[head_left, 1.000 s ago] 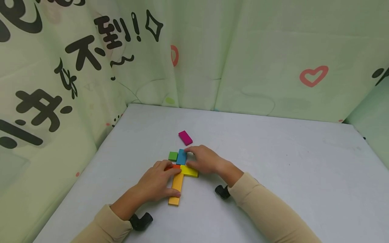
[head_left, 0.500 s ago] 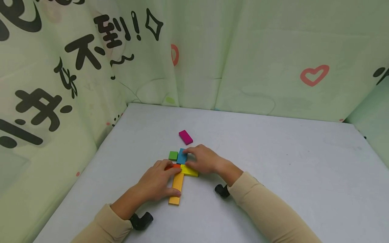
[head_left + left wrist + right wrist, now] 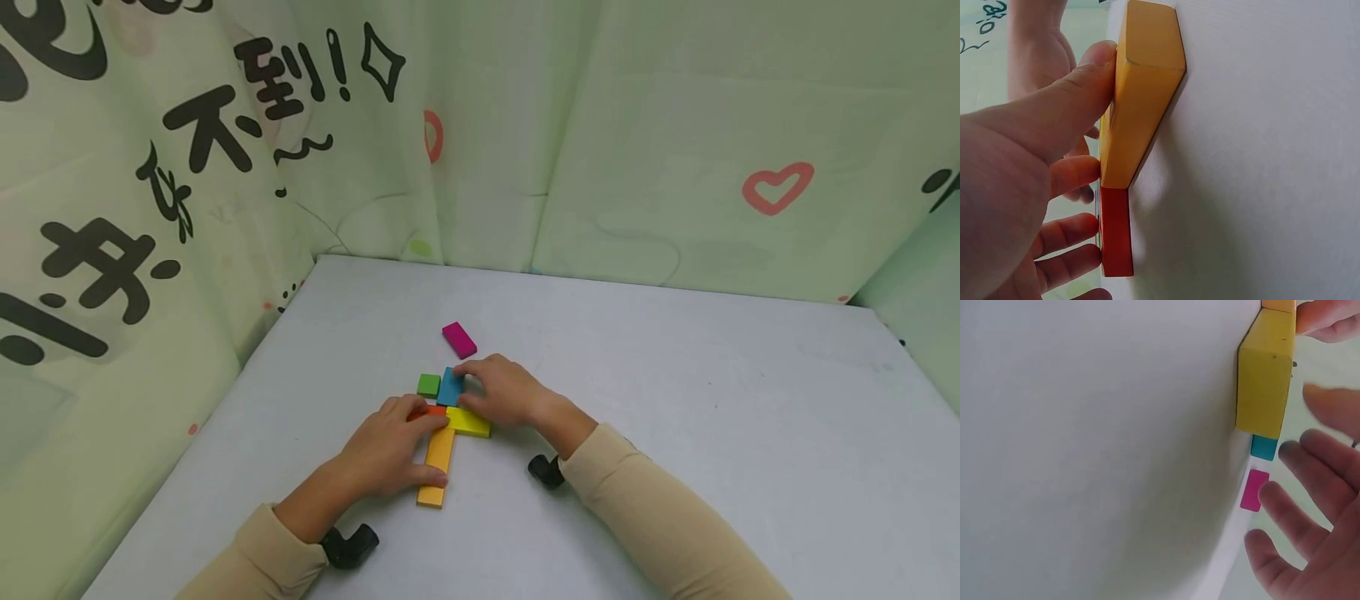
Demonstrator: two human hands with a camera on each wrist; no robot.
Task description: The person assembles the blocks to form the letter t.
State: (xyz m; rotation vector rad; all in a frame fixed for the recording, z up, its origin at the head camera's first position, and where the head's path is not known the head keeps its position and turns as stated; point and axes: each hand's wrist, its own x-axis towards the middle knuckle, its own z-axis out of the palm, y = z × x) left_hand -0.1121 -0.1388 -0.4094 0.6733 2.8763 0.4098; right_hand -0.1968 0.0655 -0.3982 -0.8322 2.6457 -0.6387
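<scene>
In the head view, my left hand point(image 3: 384, 450) rests its thumb on the long orange block point(image 3: 439, 451) and lays its fingers over the red block point(image 3: 435, 410). The left wrist view shows those straight fingertips on top of the red block point(image 3: 1116, 234). My right hand point(image 3: 512, 394) spreads over the blue block point(image 3: 450, 388), index fingertip at its upper part and thumb by its lower right corner. Below that thumb lies the yellow block point(image 3: 469, 422), meeting the red and orange ones. A small green block point(image 3: 429, 384) sits left of the blue.
Beyond the group, a magenta block point(image 3: 459, 340) lies alone at an angle on the white table point(image 3: 637, 375). A pale green curtain point(image 3: 637, 150) with black characters and pink hearts hangs behind and along the sides. Black wrist mounts point(image 3: 351, 546) stick out beside both cuffs.
Almost nothing differs. Both hands hold their places over the blocks, and the whole head view shifts by a few pixels.
</scene>
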